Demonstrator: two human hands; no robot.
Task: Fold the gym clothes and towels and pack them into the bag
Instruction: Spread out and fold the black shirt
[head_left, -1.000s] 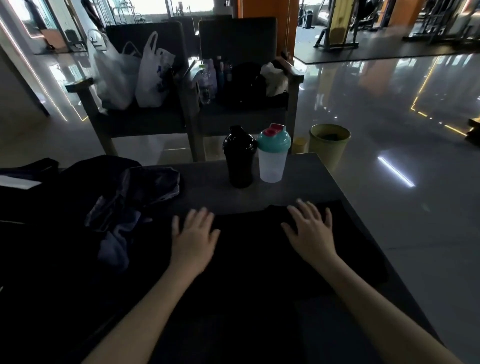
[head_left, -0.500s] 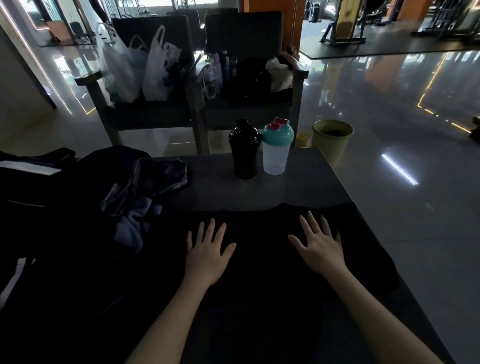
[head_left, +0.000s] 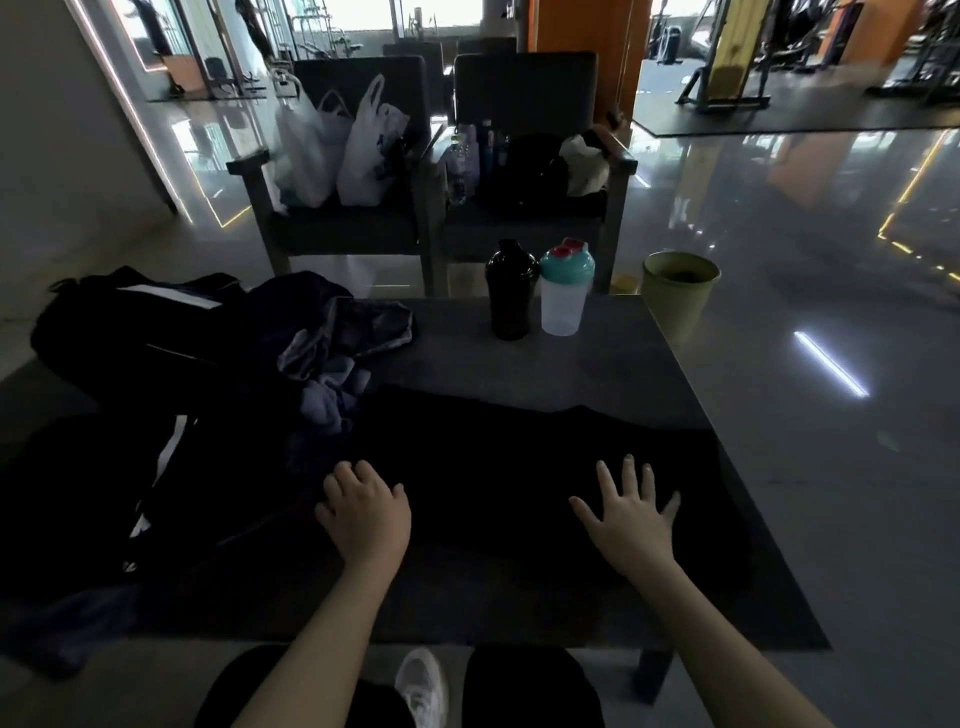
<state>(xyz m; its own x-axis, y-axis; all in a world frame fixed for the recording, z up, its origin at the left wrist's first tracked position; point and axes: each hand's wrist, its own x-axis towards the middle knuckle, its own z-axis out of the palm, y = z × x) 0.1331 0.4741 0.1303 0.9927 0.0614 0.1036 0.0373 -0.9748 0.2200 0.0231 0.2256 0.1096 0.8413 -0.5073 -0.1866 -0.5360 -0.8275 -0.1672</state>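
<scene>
Left hand: it rests on the near left part of the black garment, fingers bent under at the knuckles. In this dim light I cannot tell whether they have gathered cloth or only press on it.

Right hand: it lies flat on the same garment, fingers straight and fanned apart, holding nothing.

Black garment: it is spread wide across the near half of the table. Its far edge is wavy and its right end reaches almost to the table's edge.

Bag: a dark bag sits at the table's far left, well apart from both hands.

Crumpled clothes: a bluish heap lies between the bag and the garment, touching the garment's left corner.

Step in hand: I take it to be smoothing the garment flat before the first fold.

Doing it well: I would sweep both palms outward from the middle so creases run off the ends. I would straighten that wavy far edge and pull the left corner free of the heap, then fold one side across with the other palm pinning the centre.

Mind: the black shaker and the teal-lidded shaker stand just beyond the garment. A wide flick of cloth could knock them over.
</scene>
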